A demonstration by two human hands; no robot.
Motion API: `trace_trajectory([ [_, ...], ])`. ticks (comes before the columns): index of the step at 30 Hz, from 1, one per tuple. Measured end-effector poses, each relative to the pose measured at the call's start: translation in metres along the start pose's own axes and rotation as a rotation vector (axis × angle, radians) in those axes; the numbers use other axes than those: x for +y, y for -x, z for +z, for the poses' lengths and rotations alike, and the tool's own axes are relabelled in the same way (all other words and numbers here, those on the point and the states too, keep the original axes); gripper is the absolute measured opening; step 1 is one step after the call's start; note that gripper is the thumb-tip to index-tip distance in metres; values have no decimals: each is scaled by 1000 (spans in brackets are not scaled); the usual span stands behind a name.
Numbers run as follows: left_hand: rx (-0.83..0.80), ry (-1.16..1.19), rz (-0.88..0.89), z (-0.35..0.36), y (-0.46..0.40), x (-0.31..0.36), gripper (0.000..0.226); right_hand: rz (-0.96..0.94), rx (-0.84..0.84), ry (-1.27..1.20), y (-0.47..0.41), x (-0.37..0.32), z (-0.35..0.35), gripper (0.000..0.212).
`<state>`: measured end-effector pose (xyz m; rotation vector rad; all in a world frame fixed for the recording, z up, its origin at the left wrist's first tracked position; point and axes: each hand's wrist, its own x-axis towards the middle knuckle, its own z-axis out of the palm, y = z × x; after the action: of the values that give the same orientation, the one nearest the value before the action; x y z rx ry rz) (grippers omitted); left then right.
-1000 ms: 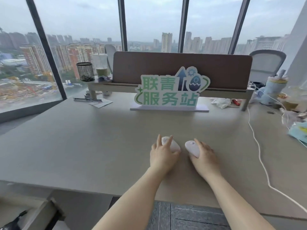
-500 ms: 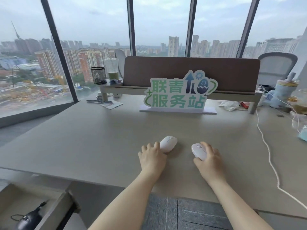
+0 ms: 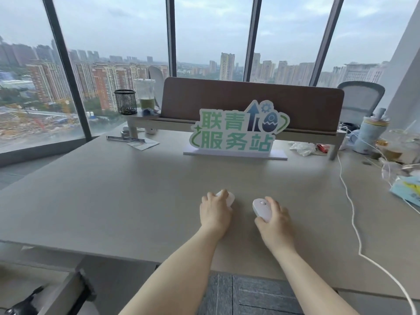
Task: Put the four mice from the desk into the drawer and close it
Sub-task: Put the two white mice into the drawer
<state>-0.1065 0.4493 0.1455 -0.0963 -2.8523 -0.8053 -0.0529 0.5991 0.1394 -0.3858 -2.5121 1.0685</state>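
Two white mice lie on the grey desk (image 3: 113,201) near its front edge. My left hand (image 3: 214,212) covers most of the left white mouse (image 3: 230,198), fingers curled over it. My right hand (image 3: 276,219) grips the right white mouse (image 3: 262,208) from its right side, scroll wheel showing. The open drawer (image 3: 61,294) shows at the bottom left under the desk, with a black mouse (image 3: 21,305) lying in it. Other mice are not visible.
A green-and-white sign (image 3: 238,133) stands mid-desk before a brown divider panel (image 3: 250,101). A mesh pen cup (image 3: 125,101) and a green drink sit back left. A white cable (image 3: 354,223) runs down the right side beside cups and clutter. Windows lie behind.
My left hand, beside the left mouse half a second ago, now lies over it again. My right hand has stayed on the right mouse. The view shifted slightly.
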Motion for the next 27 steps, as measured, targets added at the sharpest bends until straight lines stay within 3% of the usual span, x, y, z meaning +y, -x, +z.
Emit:
trace_trajectory([
  [2,40,114,-20,-11,4,-7,36,-18,17,-27,1,-11,1,58],
  [4,131,205,-91,-44,26,-48,37,-62,-92,-96,22,-42,30,56],
  [9,337,342,-93,-113,68,-98,45,-268,-168,-272,57,-110,55,48],
  [13,565,274,-316,-175,136,-198,48,-455,-386,-415,138,-189,105,42],
  [15,604,211,-493,-195,173,-244,47,-548,-503,-444,178,-217,131,40],
  [19,444,39,-853,-210,239,-332,46,-637,-751,-373,253,-246,193,39],
  [24,229,-206,-1102,-202,282,-404,47,-634,-1020,31,318,-256,271,53],
  [27,67,-294,-1185,-195,288,-429,50,-679,-1039,247,339,-257,304,52],
])
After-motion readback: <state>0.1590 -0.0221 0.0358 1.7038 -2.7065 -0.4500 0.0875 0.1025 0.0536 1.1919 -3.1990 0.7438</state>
